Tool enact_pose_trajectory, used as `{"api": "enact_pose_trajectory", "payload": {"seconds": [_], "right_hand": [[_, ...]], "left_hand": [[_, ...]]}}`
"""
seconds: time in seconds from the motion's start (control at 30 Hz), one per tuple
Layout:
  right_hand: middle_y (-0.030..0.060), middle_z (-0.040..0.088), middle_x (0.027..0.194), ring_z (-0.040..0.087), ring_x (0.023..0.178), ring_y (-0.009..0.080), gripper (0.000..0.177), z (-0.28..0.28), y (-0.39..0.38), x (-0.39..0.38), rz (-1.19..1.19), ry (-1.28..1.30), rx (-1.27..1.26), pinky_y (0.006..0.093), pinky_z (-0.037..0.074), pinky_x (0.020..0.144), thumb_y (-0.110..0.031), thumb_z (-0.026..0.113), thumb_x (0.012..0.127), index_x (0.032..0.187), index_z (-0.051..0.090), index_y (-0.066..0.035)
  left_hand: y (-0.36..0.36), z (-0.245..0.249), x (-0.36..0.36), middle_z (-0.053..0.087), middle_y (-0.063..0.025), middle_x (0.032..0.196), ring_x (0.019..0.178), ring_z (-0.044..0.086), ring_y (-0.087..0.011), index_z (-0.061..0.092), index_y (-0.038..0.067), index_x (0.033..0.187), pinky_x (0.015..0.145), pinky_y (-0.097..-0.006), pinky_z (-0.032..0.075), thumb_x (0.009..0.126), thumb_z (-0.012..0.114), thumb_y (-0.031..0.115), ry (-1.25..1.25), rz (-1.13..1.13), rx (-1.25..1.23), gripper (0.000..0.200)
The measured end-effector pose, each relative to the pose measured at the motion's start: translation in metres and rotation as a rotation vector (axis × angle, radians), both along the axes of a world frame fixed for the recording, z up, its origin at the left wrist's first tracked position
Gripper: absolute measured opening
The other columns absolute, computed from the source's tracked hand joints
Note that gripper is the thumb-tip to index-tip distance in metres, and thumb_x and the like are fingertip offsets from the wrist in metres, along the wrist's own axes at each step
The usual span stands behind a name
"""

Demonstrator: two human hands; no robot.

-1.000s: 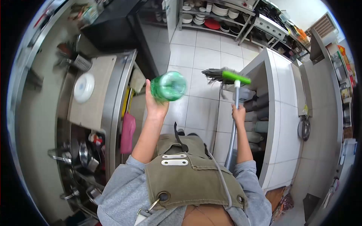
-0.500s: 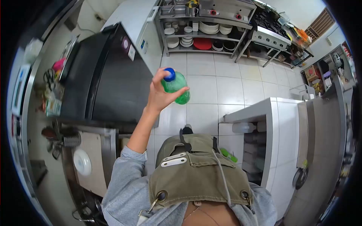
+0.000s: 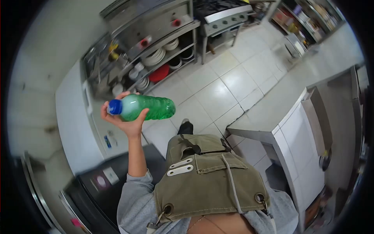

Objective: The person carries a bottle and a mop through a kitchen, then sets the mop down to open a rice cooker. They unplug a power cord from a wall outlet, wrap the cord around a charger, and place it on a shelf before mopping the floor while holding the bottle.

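A green see-through bottle [image 3: 154, 107] with a blue cap [image 3: 115, 107] lies tilted nearly sideways in my left hand [image 3: 130, 123], its cap pointing left. My thumb presses on the near side, and the other fingers go round behind the neck and cap. The hand is raised in front of me, left of the olive apron [image 3: 214, 179]. My right hand does not show; only the grey right sleeve [image 3: 282, 202] is visible beside the apron.
Ahead stand a steel shelf with white plates [image 3: 154, 57], a red plate [image 3: 159, 73] and a stove [image 3: 226, 17]. A white freezer [image 3: 76, 121] and a black fridge [image 3: 105, 179] are on the left. A tiled counter [image 3: 296, 144] is on the right.
The view has turned and moved forward, bringing the shelf and white freezer closer. The bottle, still in my left hand, has swung from pointing away to lying nearly sideways.
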State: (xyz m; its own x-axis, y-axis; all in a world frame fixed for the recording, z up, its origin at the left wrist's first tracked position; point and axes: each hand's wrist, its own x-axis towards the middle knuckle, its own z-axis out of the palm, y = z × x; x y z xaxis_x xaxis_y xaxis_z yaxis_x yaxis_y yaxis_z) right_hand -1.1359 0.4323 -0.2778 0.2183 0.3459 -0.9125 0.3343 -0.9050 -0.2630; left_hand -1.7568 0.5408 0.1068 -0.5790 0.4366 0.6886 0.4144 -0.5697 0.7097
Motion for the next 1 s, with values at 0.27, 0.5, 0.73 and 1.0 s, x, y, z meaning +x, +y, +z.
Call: {"api": "enact_pose_trajectory", "payload": {"seconds": [0.27, 0.5, 0.73, 1.0], "right_hand": [[0.0025, 0.056, 0.065, 0.052, 0.060, 0.0149, 0.018, -0.007, -0.047, -0.125, -0.267, 0.055, -0.155, 0.0304, 0.043, 0.054, -0.020, 0.054, 0.081, 0.077, 0.063, -0.005], [0.0053, 0.058, 0.067, 0.055, 0.063, 0.0171, 0.020, 0.016, 0.113, -0.232, -0.907, 0.159, -0.001, 0.0311, 0.044, 0.055, -0.020, 0.052, 0.082, 0.077, 0.063, -0.003], [0.0074, 0.060, 0.072, 0.057, 0.067, 0.0180, 0.019, 0.025, 0.313, -0.193, -0.791, 0.049, 0.015, 0.0320, 0.046, 0.058, -0.018, 0.051, 0.082, 0.079, 0.063, -0.003], [0.0097, 0.062, 0.078, 0.059, 0.072, 0.0191, 0.018, 0.027, 0.477, -0.142, -0.685, -0.034, -0.067, 0.0331, 0.047, 0.061, -0.016, 0.051, 0.081, 0.082, 0.063, -0.003]], "left_hand": [[0.268, 0.006, -0.019, 0.048, -0.0138, 0.111, 0.107, 0.048, -0.0271, 0.037, 0.008, 0.123, 0.095, -0.0460, 0.039, 0.073, 0.064, 0.029, -0.748, -0.789, -0.043, 0.060], [0.490, -0.052, 0.036, 0.054, -0.0111, 0.104, 0.094, 0.057, -0.0251, 0.044, 0.004, 0.114, 0.080, -0.0370, 0.048, 0.071, 0.065, 0.007, -0.558, -0.865, -0.543, 0.048], [0.693, -0.046, 0.137, 0.060, -0.0078, 0.088, 0.081, 0.060, -0.0186, 0.055, 0.001, 0.098, 0.076, -0.0303, 0.047, 0.070, 0.070, 0.006, -0.542, -1.032, -0.685, 0.032], [0.889, -0.074, 0.236, 0.061, -0.0054, 0.089, 0.080, 0.058, -0.0145, 0.057, -0.001, 0.100, 0.075, -0.0278, 0.045, 0.070, 0.070, 0.004, -0.432, -1.119, -0.684, 0.034]]}}
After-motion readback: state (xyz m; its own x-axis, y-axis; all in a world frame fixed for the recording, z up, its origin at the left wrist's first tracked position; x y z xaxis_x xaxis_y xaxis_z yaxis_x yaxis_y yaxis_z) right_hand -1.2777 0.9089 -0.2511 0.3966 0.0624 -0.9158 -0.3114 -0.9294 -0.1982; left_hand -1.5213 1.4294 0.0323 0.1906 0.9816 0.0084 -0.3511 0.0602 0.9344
